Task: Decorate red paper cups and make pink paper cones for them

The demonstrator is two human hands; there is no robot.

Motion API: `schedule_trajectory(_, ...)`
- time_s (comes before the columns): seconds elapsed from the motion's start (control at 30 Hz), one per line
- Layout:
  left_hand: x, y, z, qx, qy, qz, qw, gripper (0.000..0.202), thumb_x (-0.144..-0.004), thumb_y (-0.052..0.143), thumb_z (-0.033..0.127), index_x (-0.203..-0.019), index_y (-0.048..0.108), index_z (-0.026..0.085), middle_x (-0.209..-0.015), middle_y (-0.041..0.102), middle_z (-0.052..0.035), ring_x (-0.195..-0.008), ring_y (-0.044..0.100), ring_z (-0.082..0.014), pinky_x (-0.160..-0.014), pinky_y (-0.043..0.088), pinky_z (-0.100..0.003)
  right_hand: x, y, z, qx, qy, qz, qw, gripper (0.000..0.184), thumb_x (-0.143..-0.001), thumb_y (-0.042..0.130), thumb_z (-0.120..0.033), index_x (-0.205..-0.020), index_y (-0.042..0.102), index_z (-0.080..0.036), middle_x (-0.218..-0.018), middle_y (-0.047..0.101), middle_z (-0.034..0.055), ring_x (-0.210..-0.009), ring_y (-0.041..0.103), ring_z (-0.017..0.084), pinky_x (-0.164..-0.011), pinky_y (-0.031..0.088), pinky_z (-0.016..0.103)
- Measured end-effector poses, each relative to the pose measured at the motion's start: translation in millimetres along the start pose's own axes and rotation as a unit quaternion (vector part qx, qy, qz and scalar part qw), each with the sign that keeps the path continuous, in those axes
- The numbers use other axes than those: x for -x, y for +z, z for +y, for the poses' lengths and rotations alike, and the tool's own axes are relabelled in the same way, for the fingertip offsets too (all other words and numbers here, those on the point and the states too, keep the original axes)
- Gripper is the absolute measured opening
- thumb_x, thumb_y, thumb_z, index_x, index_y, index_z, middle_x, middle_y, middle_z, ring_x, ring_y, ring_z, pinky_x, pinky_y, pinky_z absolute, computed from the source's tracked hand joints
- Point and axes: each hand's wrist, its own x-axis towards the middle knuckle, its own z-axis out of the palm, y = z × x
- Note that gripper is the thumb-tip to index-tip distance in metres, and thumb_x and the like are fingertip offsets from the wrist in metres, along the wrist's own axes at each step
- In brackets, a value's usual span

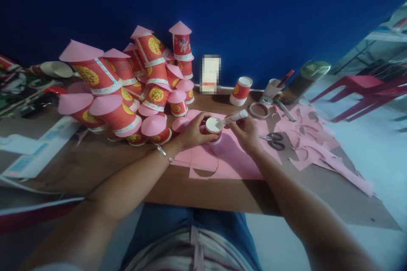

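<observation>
My left hand (192,132) is wrapped round a small red paper cup (213,128) whose white open rim faces up. My right hand (245,132) grips a white glue stick (235,116), its tip touching the cup's rim. Both hands hover over pink paper sheets (222,161) lying on a brown board (178,188). A curved cut shows in the pink sheet just below the cup.
A heap of red cups with pink cone lids (127,89) fills the left. One upside-down red cup (241,90), tape rolls (258,110), scissors (275,140) and pink offcuts (314,139) lie to the right. A red plastic chair (365,89) stands far right.
</observation>
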Motion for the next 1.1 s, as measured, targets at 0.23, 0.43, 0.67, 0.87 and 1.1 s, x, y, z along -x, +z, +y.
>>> schedule_trajectory(0.23, -0.4, -2.9, -2.2, 0.012, 0.019, -0.02, 1.0, 0.059, -0.074, 0.082, 0.024, -0.122, 0.049, 0.02, -0.126, 0.063, -0.0121, -0.12, 0.064, -0.0261, -0.104, 0.052, -0.045, -1.0, 1.7, 1.6, -0.014, 0.02, 0.011, 1.0, 0.029, -0.079, 0.079, -0.046, -0.084, 0.069, -0.02, -0.086, 0.073, 0.004, -0.069, 0.069, 0.016, -0.065, 0.064, 0.032)
schedule_trajectory(0.43, 0.4, -1.0, 1.3, 0.045, -0.01, -0.034, 0.998, 0.07, -0.065, 0.09, 0.026, -0.122, 0.049, 0.02, -0.127, 0.062, -0.0122, -0.12, 0.063, -0.0281, -0.104, 0.051, -0.046, -4.6, -1.2, 5.4, -0.051, 0.035, 0.045, 0.997, 0.034, -0.076, 0.082, -0.049, -0.081, 0.067, -0.02, -0.08, 0.072, 0.0027, -0.064, 0.067, 0.015, -0.062, 0.06, 0.03)
schedule_trajectory(0.67, 1.1, 3.7, 1.6, 0.021, -0.037, 0.007, 0.999, 0.063, -0.064, 0.09, 0.025, -0.114, 0.051, 0.02, -0.12, 0.063, -0.0082, -0.112, 0.065, -0.0243, -0.1, 0.054, -0.043, -0.9, -0.8, 0.4, -0.03, -0.005, 0.025, 0.999, 0.03, -0.08, 0.08, -0.047, -0.083, 0.068, -0.02, -0.083, 0.072, 0.0036, -0.067, 0.068, 0.015, -0.063, 0.059, 0.03)
schedule_trajectory(0.87, 0.8, 1.1, 5.1, 0.016, -0.018, -0.017, 1.0, 0.058, -0.069, 0.087, 0.027, -0.116, 0.055, 0.019, -0.12, 0.065, -0.0087, -0.113, 0.065, -0.0245, -0.101, 0.054, -0.045, 1.0, -0.6, -3.0, 0.017, -0.022, 0.012, 1.0, 0.027, -0.084, 0.076, -0.045, -0.087, 0.067, -0.02, -0.09, 0.074, 0.0051, -0.073, 0.07, 0.017, -0.067, 0.061, 0.032)
schedule_trajectory(1.1, 0.5, -0.4, 7.6, 0.015, -0.023, -0.027, 0.999, 0.057, -0.07, 0.085, 0.029, -0.118, 0.055, 0.017, -0.12, 0.064, -0.0096, -0.114, 0.065, -0.0244, -0.102, 0.053, -0.044, -0.2, -0.8, -4.4, 0.028, -0.009, 0.009, 1.0, 0.027, -0.085, 0.075, -0.045, -0.087, 0.067, -0.02, -0.087, 0.074, 0.0047, -0.07, 0.069, 0.017, -0.065, 0.059, 0.032)
